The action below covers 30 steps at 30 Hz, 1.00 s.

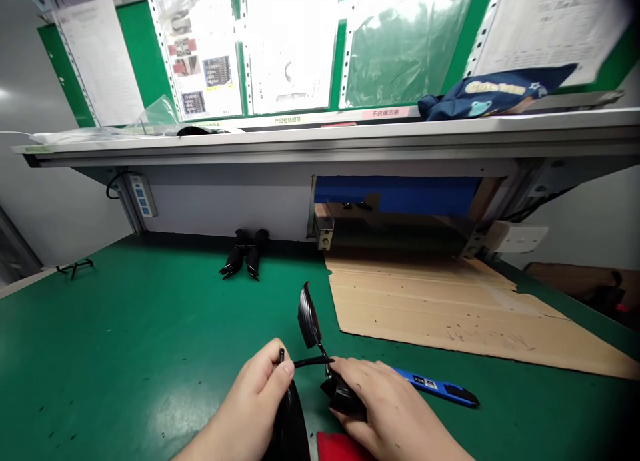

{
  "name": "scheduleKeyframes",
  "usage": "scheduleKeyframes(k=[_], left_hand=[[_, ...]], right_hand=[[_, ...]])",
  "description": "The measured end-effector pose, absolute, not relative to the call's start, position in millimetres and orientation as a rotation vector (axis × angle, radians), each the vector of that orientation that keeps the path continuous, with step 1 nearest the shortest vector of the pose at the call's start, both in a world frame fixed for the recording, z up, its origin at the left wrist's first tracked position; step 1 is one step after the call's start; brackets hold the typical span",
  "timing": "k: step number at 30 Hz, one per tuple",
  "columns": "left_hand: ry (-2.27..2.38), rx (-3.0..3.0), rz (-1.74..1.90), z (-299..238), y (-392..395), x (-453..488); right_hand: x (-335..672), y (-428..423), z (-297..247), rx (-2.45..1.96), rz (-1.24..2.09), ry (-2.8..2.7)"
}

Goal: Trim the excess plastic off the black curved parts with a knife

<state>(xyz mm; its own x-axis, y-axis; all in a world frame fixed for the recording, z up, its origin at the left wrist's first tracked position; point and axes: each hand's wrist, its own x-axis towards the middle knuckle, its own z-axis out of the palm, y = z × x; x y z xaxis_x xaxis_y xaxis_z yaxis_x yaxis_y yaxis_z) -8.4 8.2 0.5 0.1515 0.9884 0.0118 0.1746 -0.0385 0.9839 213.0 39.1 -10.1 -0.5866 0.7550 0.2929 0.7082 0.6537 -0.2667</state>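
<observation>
Left hand [257, 387] curled shut, pinched thin black plastic sprue [310, 362] over dark oval piece [293, 424]. Right hand [387, 407], palm down, gripped black ribbed plastic part [309, 317] beside blue-handled tool [435, 386].

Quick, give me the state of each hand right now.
Left hand: closed, pinching a thin black stem of the black ribbed plastic part.
Right hand: closed over the black piece at the part's base.
</observation>
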Motion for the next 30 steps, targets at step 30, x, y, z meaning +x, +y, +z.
scheduleKeyframes(k=[30], left_hand=[[0.901, 1.455, 0.775, 16.4, 7.3, -24.5]], right_hand=[[203.7, 22.6, -0.7, -0.948, 0.059, -2.504]])
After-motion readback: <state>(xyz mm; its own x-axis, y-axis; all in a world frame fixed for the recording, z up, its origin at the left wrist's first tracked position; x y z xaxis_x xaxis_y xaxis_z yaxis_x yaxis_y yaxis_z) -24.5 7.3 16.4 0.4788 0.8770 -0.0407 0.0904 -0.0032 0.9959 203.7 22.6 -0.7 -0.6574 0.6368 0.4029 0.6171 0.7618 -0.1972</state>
